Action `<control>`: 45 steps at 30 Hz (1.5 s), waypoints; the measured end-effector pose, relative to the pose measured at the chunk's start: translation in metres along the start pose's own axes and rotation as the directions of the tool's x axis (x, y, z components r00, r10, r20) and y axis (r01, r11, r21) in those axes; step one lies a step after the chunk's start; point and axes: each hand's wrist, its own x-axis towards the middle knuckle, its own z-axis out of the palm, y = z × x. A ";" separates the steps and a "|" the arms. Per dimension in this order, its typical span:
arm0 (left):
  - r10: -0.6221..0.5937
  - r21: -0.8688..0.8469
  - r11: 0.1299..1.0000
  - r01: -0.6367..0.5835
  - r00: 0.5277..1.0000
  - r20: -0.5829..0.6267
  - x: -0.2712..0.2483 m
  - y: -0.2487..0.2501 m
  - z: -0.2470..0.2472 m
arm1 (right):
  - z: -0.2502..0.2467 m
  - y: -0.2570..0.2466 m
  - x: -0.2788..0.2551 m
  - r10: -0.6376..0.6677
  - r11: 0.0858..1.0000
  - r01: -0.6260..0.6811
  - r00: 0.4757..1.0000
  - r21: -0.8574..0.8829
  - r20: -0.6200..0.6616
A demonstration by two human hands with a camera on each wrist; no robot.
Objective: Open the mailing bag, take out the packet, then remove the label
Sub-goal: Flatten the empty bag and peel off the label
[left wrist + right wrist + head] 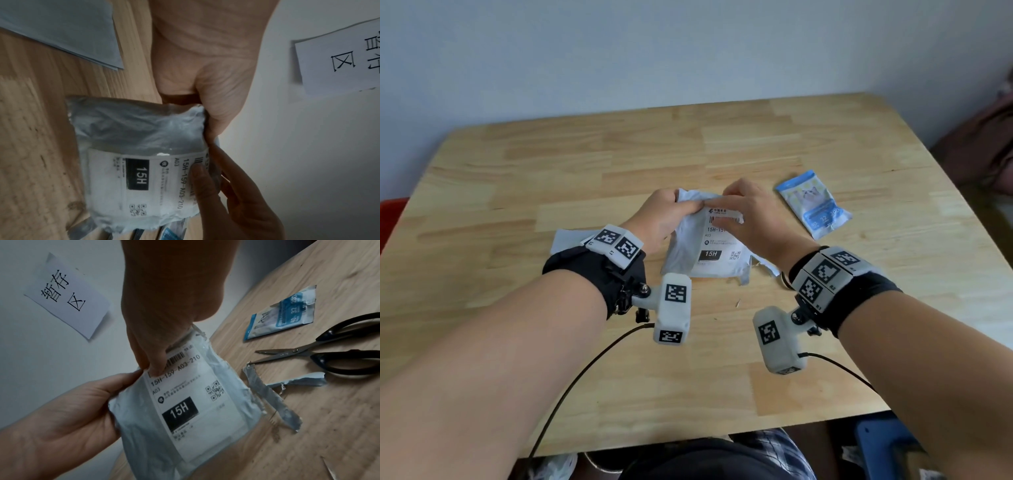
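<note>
Left hand [659, 214] nearest us on left, fingers curled, pinching far-left corner of mailing bag [688, 246] held just over desk [551, 164]. Label [193, 404] faces us, long axis running away toward far edge. Right hand [748, 210] fingers pinch label's far edge; we judge peel runs back toward us. Packet [813, 205] already out, on desk at right.
</note>
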 end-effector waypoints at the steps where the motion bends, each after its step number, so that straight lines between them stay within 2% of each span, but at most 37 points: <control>1: 0.006 0.008 1.000 -0.007 1.000 0.005 0.000 0.000 0.000 | -0.001 0.001 0.000 0.004 1.000 -0.004 1.000 0.024 0.002; 7: 0.051 0.127 0.991 -0.051 0.999 0.007 0.002 0.004 0.001 | -0.003 0.003 0.005 0.085 0.973 -0.085 0.996 0.214 0.011; 14: 0.004 0.054 0.998 -0.009 0.995 0.103 -0.001 0.009 0.002 | -0.004 0.007 0.009 0.118 0.963 -0.111 0.993 0.245 -0.015; 19: -0.046 0.004 0.999 0.046 0.997 0.061 0.001 0.012 0.003 | 0.000 0.009 0.013 0.061 0.975 -0.041 0.995 0.218 -0.083; 23: -0.042 0.029 0.999 0.041 0.999 0.016 0.005 0.011 0.003 | 0.001 0.008 0.015 0.000 0.994 0.013 0.992 0.104 -0.127; 30: -0.054 0.092 0.994 0.058 0.998 -0.037 0.010 0.015 0.004 | 0.002 0.004 0.016 -0.044 0.995 0.035 0.995 -0.098 -0.087; 35: -0.050 0.097 0.994 0.056 0.996 -0.068 0.013 0.013 0.004 | 0.003 0.005 0.015 -0.086 0.983 0.071 0.993 -0.167 -0.086; 40: -0.034 0.056 0.998 0.038 0.997 -0.063 0.015 0.009 0.001 | 0.003 0.007 0.015 -0.135 0.979 0.130 0.991 -0.157 -0.023; 43: -0.006 0.014 1.000 0.006 1.000 0.029 0.014 0.008 -0.003 | 0.000 0.008 0.017 -0.092 0.995 0.091 0.995 -0.029 -0.028; 45: -0.003 0.000 1.000 0.003 0.997 0.079 0.011 0.008 -0.005 | -0.003 0.009 0.017 -0.068 0.998 0.068 0.997 -0.009 -0.043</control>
